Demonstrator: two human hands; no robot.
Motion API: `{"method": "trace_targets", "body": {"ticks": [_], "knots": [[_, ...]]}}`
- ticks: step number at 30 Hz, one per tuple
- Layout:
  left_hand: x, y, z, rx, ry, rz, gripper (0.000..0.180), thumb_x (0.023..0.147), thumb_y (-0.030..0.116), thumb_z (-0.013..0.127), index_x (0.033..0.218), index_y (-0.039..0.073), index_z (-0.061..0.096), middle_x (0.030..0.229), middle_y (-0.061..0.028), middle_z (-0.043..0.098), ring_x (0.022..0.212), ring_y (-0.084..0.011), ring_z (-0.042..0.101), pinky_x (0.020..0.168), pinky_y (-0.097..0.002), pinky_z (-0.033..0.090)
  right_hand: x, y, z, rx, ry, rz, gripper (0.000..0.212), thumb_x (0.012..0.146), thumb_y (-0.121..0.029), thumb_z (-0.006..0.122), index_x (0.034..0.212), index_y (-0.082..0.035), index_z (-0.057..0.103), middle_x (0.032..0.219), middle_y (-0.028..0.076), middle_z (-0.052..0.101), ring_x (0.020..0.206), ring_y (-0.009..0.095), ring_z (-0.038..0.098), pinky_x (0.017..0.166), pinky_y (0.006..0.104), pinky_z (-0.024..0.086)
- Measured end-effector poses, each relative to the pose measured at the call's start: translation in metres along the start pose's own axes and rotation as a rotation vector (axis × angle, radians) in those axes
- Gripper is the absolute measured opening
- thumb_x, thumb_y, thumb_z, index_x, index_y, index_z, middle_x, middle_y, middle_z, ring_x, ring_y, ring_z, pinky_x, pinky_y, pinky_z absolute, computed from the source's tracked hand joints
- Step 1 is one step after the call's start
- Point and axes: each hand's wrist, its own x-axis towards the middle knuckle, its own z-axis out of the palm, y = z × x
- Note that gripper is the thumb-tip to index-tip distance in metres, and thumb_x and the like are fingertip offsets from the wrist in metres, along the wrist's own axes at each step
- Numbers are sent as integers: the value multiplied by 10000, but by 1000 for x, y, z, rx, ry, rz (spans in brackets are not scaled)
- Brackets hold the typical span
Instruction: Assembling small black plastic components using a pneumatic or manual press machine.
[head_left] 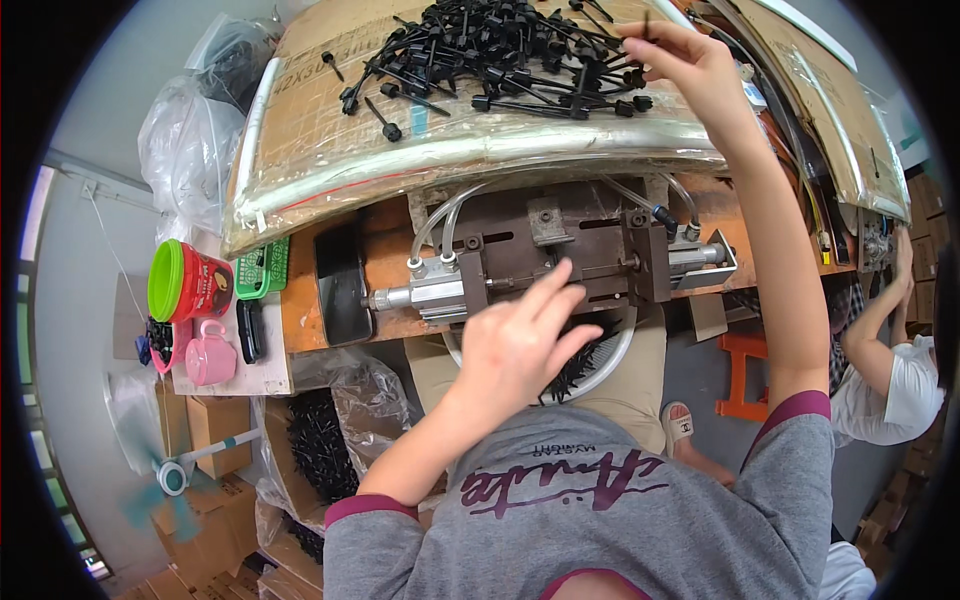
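My right hand is raised at the right end of a heap of black plastic rods with knobbed ends. Its thumb and forefinger are pinched on one black rod, seen only in part. Over the front of a dark metal clamping fixture hovers my left hand, fingers stretched and thumb apart, holding nothing I can see. Its fingertips are close to the small block and the horizontal shaft in the middle of the fixture; whether they touch is unclear. Silver air cylinders sit at both ends.
The heap lies on a cardboard-covered shelf with a plastic-wrapped edge. A black phone, a green basket, a pink mug and a red-green tub stand to the left. Clear air tubes loop around the fixture. Another person sits far right.
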Motion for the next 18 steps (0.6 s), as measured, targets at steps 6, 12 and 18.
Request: {"method": "trace_targets", "body": {"ticks": [6,12,18], "knots": [[80,-25,-32,180,469,144,276,846,198,774,1056,31,712,1197,-151,684,1048,-332,647,913,-409,524,12,19,-4,-264,15,13,363,957,-420,687,1154,-127,771,972,19,716,994,106,623,883,283,474],[125,-86,-31,233,272,6,212,927,141,676,1101,29,720,1182,-130,675,1024,-308,666,931,-387,510,10,3,-14,232,19,225,409,946,-415,710,1086,-34,758,748,-59,570,669,25,486,610,184,346],[129,-76,-53,157,111,-5,195,929,130,665,1104,71,727,1050,-126,660,967,-291,679,872,-381,520,-7,-10,4,64,-93,392,488,897,-475,748,1047,-13,711,705,-4,591,492,19,458,467,195,325]]}}
